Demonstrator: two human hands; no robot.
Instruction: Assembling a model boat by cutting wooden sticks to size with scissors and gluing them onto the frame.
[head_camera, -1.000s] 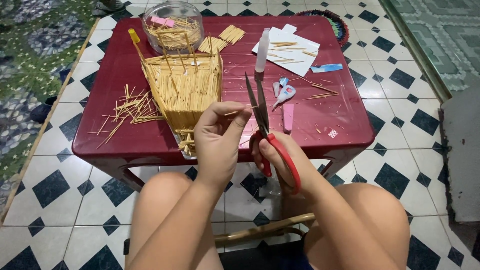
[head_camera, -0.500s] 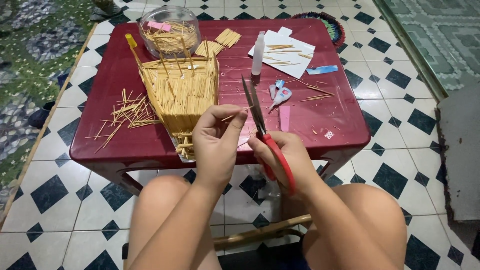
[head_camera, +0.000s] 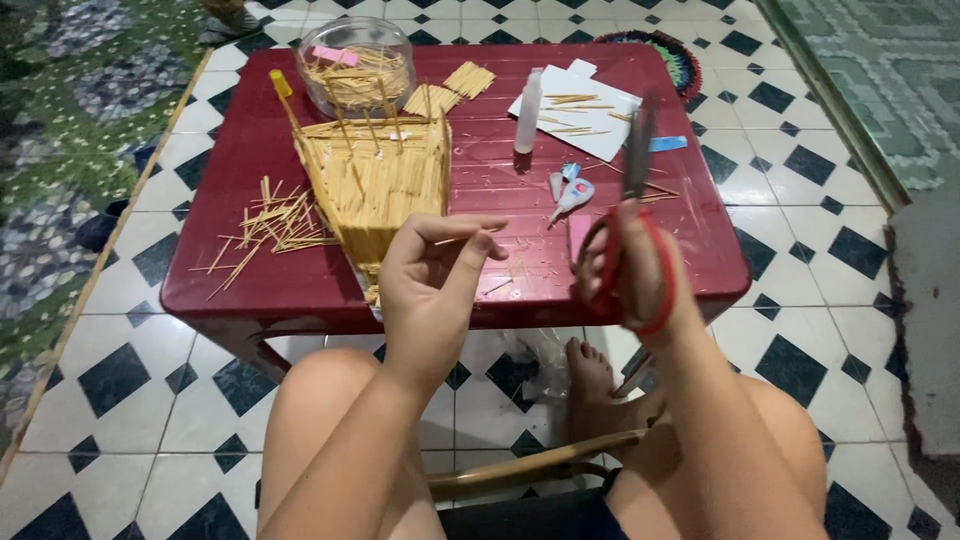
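Pinching a thin wooden stick (head_camera: 462, 238) between thumb and fingertips, the person's left hand (head_camera: 432, 275) is held up over the near edge of the low red plastic table (head_camera: 480, 200), fingers curled closed around the sliver. The right hand (head_camera: 640, 270) is just beside it, a little apart, its fingers threaded through the red handles of a pair of scissors (head_camera: 630, 215) and gripping them, with the dark blades pointing up and away; they are blurred, so whether they are parted I cannot tell.

Just beyond the left hand, a fan-shaped model built of glued sticks (head_camera: 372, 180) lies on the table, its narrow end pointing toward the person. To the left of the model, a loose scatter of cut sticks (head_camera: 268, 225) is spread over the tabletop. Behind the model stands a clear round plastic tub (head_camera: 357, 68) holding more sticks, with a small pink piece resting on top. Near it lie a couple of flat panels of joined sticks (head_camera: 452, 90).

Toward the far right of the table, a white glue bottle (head_camera: 528, 112) stands upright next to a white sheet of paper (head_camera: 580, 112) strewn with a few sticks. A small light-coloured tool (head_camera: 570, 192) lies between the bottle and the scissors. Bare knees and a foot show below, above black-and-white checked floor tiles (head_camera: 800, 330).
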